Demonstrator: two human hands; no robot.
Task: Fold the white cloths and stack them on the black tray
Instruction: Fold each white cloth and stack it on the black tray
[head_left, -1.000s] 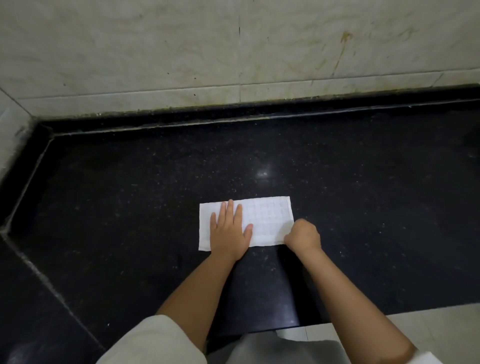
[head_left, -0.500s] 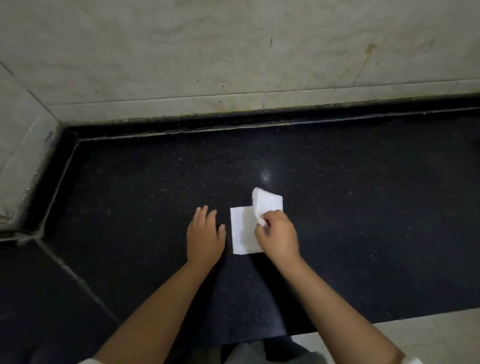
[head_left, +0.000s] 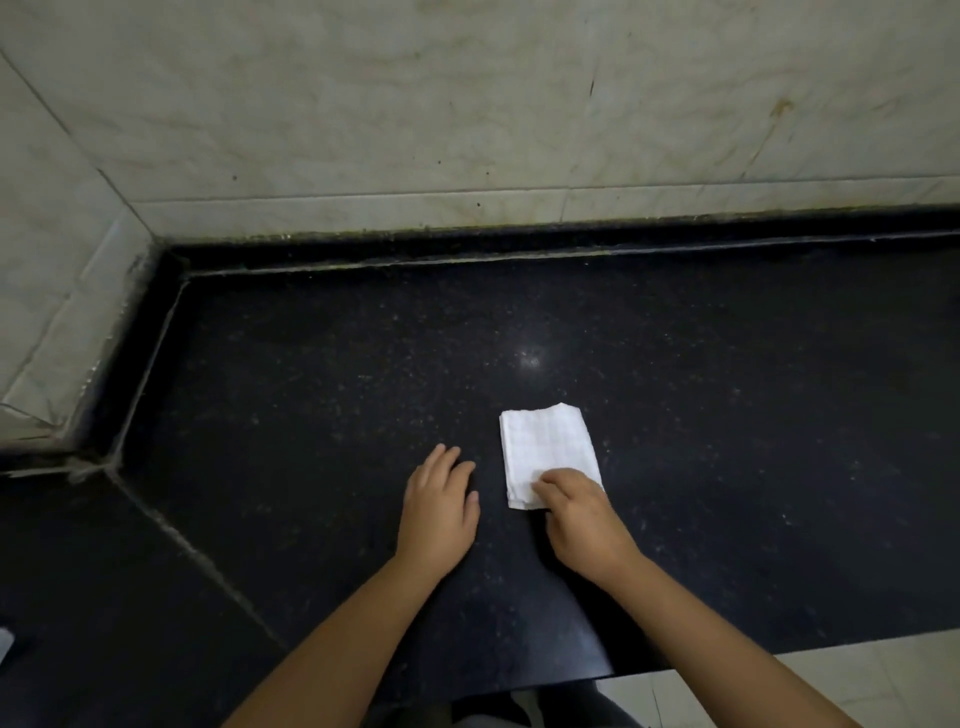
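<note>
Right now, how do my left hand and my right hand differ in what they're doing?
The left hand lies flat on the black counter, apart from the white cloth; the right hand rests on the cloth's near corner. Left fingers are straight, right fingers curled. Both are palm down.

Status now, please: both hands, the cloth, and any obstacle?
Left hand flat on counter, empty. Right hand fingertips on folded white cloth. No tray in view; nothing in the way.

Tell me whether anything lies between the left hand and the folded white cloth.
Nothing visible does. The left hand rests flat on the black counter, with only a bare strip of counter between it and the folded white cloth. The right hand already touches the cloth's near corner.
</note>
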